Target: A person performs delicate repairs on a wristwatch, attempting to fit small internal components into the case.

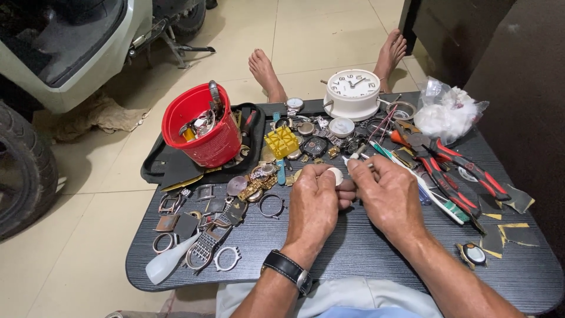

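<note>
I am holding a small round white watch part [335,175] pinched in my left hand [315,203], low over the dark table [365,253]. My right hand [388,194] is closing on a thin tool [358,156] at its edge; I judge this is the prying step, calling for steady pressure. Beyond are lying red pliers [465,168], a yellow block [281,142], a red tub [200,126] and a white clock [353,91].

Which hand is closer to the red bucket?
Left. The left hand is just right of the red bucket; the right hand sits farther right, beyond the left.
</note>
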